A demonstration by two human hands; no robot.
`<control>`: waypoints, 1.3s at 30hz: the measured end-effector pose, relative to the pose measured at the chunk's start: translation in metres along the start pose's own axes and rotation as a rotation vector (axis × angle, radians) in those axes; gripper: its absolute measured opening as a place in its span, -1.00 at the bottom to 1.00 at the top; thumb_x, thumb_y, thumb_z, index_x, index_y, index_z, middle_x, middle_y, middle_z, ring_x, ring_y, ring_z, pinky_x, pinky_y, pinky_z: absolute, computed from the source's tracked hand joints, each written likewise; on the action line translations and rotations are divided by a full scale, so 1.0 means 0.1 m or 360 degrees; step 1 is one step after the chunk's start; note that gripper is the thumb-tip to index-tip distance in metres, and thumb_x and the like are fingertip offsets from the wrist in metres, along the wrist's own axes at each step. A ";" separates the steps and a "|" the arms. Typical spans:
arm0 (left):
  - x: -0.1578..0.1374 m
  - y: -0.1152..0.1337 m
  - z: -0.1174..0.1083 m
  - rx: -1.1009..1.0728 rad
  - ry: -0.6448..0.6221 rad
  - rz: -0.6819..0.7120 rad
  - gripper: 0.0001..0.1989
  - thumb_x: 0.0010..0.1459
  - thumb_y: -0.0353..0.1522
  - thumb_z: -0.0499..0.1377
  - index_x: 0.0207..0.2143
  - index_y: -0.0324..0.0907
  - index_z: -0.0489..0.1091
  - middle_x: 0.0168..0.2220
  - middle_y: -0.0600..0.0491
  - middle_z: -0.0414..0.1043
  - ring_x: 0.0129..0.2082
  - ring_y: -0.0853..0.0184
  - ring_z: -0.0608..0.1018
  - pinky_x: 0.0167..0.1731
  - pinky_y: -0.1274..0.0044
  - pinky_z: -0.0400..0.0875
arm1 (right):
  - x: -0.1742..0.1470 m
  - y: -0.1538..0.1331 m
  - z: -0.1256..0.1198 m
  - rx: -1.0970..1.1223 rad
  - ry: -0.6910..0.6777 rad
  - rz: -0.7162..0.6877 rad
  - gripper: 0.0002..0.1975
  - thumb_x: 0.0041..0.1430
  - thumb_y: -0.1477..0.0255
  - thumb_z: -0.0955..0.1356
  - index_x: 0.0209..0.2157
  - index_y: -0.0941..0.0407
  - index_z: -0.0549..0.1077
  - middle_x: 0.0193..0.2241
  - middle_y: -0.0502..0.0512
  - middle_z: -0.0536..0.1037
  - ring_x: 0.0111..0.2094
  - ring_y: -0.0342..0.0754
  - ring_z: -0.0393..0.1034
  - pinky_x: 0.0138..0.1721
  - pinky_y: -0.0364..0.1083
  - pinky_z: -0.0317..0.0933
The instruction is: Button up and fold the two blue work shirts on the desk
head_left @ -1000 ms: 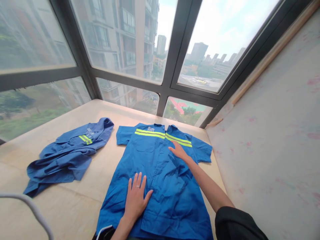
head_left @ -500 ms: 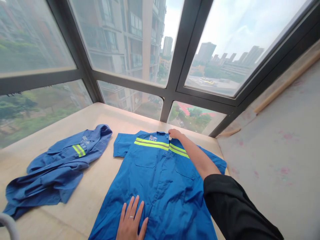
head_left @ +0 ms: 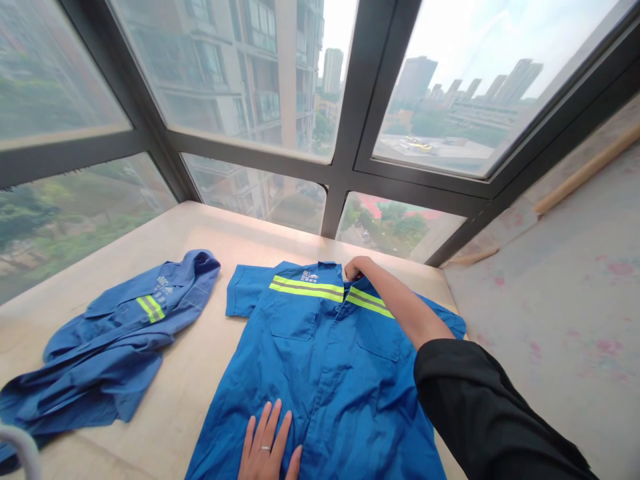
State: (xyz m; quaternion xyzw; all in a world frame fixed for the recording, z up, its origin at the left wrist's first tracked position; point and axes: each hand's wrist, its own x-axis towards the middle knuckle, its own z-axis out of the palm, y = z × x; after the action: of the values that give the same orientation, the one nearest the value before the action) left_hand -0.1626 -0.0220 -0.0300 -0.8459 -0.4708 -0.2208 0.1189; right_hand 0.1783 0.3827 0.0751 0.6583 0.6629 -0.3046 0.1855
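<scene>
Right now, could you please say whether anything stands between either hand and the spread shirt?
Nothing visible does: the left hand rests on the spread shirt; the right hand is at its collar. The other shirt lies apart, to the left.

Blue shirt, face-up, perhaps partly unbuttoned

The left hand lies spread on a blue shirt, the right hand at its collar; another shirt lies rumpled nearby.
</scene>
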 end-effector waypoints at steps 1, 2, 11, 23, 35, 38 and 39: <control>0.00 0.01 -0.01 -0.0005 -0.0010 -0.0007 -0.52 0.14 -0.26 0.21 0.12 -0.15 0.38 0.17 -0.11 0.41 0.19 0.09 0.41 0.27 0.23 0.11 | -0.02 0.03 -0.04 0.0008 0.0026 0.0008 -0.68 0.28 0.29 0.38 -0.03 0.20 0.45 -0.10 0.16 0.51 -0.16 0.01 0.47 -0.16 0.05 0.42; 0.01 0.01 -0.02 -0.0009 -0.0019 -0.0012 -0.51 0.14 -0.26 0.21 0.13 -0.15 0.37 0.17 -0.11 0.40 0.20 0.08 0.40 0.27 0.23 0.11 | -0.04 0.07 -0.09 0.0014 0.0058 0.0017 -0.67 0.30 0.28 0.36 0.00 0.18 0.42 -0.07 0.14 0.50 -0.15 -0.02 0.47 -0.15 0.05 0.42; 0.07 0.05 -0.09 -0.0038 0.0007 -0.0065 -0.50 0.16 -0.26 0.19 0.15 -0.16 0.35 0.20 -0.10 0.37 0.22 0.11 0.37 0.29 0.26 0.07 | -0.28 0.36 -0.04 0.0186 0.1179 0.0035 -0.68 0.35 0.43 0.15 0.01 0.18 0.40 0.03 0.32 0.45 0.01 0.13 0.38 -0.02 0.02 0.24; 0.10 0.14 -0.20 -0.0116 -0.0106 -0.0221 -0.53 0.21 -0.25 0.16 0.17 -0.09 0.35 0.26 -0.02 0.29 0.26 0.12 0.32 0.25 0.23 0.14 | -0.38 0.17 0.71 0.0305 0.1682 -0.0104 -0.48 0.30 0.33 0.19 0.23 0.26 0.19 0.24 0.44 0.23 0.27 0.24 0.06 0.23 0.18 0.02; 0.12 0.14 -0.21 -0.0103 -0.0144 -0.0228 -0.56 0.22 -0.23 0.14 0.15 -0.11 0.38 0.24 -0.06 0.31 0.24 0.11 0.34 0.23 0.22 0.19 | -0.40 0.29 1.24 -0.0033 0.0999 -0.0168 -0.45 0.39 0.18 0.12 0.28 0.15 0.21 0.37 0.25 0.08 0.37 0.11 -0.08 0.31 0.12 -0.17; 0.14 0.14 -0.23 -0.0080 -0.0121 -0.0224 -0.56 0.22 -0.24 0.15 0.14 -0.10 0.39 0.24 -0.06 0.32 0.23 0.12 0.37 0.21 0.22 0.22 | -0.40 0.27 0.98 -0.0024 0.1010 -0.0157 -0.52 0.41 0.21 0.10 0.17 0.14 0.35 0.21 0.29 0.36 0.25 0.12 0.18 0.22 0.08 0.04; 0.14 0.14 -0.23 -0.0074 -0.0107 -0.0222 -0.56 0.21 -0.24 0.15 0.14 -0.10 0.39 0.24 -0.06 0.32 0.22 0.12 0.37 0.21 0.22 0.23 | -0.38 0.25 0.86 -0.0020 0.1031 -0.0142 -0.55 0.41 0.25 0.11 0.15 0.15 0.36 0.16 0.32 0.41 0.22 0.13 0.22 0.19 0.08 0.08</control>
State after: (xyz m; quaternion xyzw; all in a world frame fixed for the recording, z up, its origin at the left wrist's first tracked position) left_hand -0.1509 -0.0284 -0.0032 -0.8205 -0.5270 -0.2111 0.0676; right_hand 0.1917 0.2965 0.0321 0.6903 0.7174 -0.0832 -0.0445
